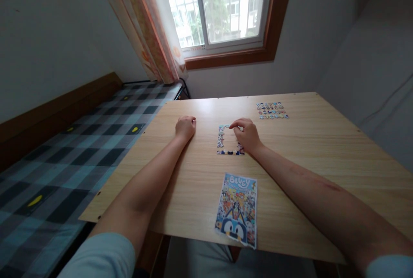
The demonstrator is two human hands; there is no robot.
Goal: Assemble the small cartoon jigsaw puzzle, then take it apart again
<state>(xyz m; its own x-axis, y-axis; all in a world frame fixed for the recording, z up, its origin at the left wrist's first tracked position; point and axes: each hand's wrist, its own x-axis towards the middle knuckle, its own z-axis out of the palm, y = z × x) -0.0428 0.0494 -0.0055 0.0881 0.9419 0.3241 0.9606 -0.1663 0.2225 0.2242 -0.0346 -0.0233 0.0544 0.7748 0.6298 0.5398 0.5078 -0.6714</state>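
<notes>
A jigsaw puzzle border (220,138) lies on the wooden table, joined into a rectangle around bare wood. My right hand (247,134) rests over its upper right corner and hides part of the right side. The index finger and thumb close in on a puzzle piece at the top edge; the piece itself is mostly covered. To the left of the border, my left hand (185,127) lies on the table curled into a fist, with nothing visible in it. Nearer to me is a Bluey picture sheet (237,209), its lower edge ragged.
Loose puzzle pieces (272,111) are laid out in rows toward the far right of the table (322,153). A bed with a checked cover (112,157) stands along the left. Beyond the table are a curtain (148,24) and a barred window (232,7).
</notes>
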